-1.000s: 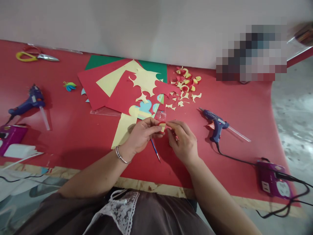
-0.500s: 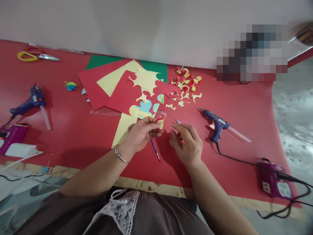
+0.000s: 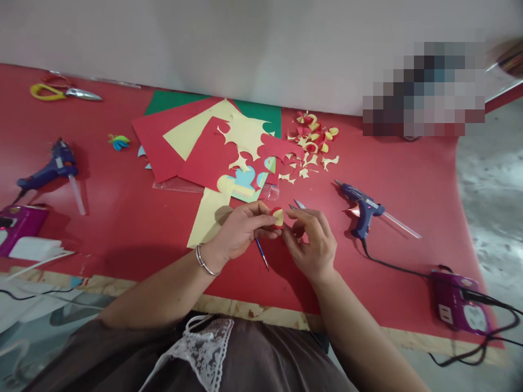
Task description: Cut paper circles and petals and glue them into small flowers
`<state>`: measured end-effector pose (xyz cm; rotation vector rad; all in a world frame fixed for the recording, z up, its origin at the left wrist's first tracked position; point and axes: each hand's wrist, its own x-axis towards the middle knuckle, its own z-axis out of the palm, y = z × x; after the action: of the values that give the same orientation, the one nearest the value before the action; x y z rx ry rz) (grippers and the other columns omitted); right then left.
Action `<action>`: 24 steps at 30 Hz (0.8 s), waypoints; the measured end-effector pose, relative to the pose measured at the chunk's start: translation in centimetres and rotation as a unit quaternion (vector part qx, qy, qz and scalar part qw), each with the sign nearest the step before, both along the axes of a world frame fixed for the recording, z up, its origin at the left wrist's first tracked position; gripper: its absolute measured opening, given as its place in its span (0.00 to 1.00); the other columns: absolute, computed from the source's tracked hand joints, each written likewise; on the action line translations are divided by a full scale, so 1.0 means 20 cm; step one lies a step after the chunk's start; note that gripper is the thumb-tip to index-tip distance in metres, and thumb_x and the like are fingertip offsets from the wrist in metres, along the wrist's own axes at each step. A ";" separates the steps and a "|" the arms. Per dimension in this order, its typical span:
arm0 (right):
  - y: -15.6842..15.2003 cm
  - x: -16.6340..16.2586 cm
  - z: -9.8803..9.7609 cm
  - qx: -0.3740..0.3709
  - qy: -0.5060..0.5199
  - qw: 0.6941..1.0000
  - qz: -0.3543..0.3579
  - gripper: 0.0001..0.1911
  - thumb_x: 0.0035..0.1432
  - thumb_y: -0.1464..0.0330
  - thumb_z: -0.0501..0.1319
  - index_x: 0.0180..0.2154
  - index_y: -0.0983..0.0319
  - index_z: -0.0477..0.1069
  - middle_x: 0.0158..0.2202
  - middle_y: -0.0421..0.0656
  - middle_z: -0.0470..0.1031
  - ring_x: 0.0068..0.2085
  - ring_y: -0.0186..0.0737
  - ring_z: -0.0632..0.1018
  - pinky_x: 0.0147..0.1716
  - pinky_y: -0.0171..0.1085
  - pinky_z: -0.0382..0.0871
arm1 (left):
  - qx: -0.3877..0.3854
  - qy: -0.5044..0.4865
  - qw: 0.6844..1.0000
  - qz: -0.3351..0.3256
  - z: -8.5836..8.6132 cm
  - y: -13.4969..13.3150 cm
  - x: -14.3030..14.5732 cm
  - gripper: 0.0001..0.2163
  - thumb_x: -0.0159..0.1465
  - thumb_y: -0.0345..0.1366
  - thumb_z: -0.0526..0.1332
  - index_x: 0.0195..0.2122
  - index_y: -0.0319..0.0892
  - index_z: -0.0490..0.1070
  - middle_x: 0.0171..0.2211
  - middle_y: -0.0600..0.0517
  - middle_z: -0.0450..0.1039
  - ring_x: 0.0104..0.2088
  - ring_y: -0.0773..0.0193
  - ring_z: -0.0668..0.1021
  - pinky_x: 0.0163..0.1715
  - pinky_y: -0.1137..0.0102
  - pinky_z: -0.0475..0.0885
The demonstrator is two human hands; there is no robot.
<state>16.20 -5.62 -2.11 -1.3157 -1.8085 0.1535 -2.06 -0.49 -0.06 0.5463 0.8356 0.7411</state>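
Observation:
Between the thumb and fingers of my left hand (image 3: 249, 227) is a small folded red and yellow paper piece (image 3: 278, 218), its yellow face turned to the right. My right hand (image 3: 314, 242) is beside it with curled fingers, the tips close to the paper's right edge. Whatever these fingers may hold is too small or hidden to make out. Two pointed metal tips, apparently scissors (image 3: 300, 204), show just beyond the right knuckles; the rest is covered. Under the left hand, a thin blue pen-like stick (image 3: 262, 255) lies on the red table.
Red, yellow and green paper sheets (image 3: 163, 152) overlap ahead, with cut scraps and folded pieces (image 3: 312, 139) to their right. Glue guns lie at right (image 3: 362, 206) and left (image 3: 53, 166), near purple power strips (image 3: 460, 299). Yellow-handled scissors (image 3: 65, 93) lie far left.
My left hand has shifted slightly right and nearer me with the paper piece, narrowing the gap to my right fingertips. The right hand has barely moved.

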 end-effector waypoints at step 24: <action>0.01 0.01 0.01 -0.080 0.056 0.993 0.066 0.05 0.69 0.71 0.63 0.45 0.57 0.74 0.39 0.42 0.81 0.30 0.36 0.78 0.27 0.37 0.76 | 0.067 0.097 0.992 -0.049 0.00 0.01 -0.02 0.10 0.57 0.35 0.74 0.33 0.42 0.74 0.25 0.53 0.80 0.23 0.66 0.83 0.25 0.75 0.78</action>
<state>16.48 -5.41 -1.98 -1.2699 -1.8186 0.4443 -2.47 -0.31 -0.03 0.7837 0.9360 0.6641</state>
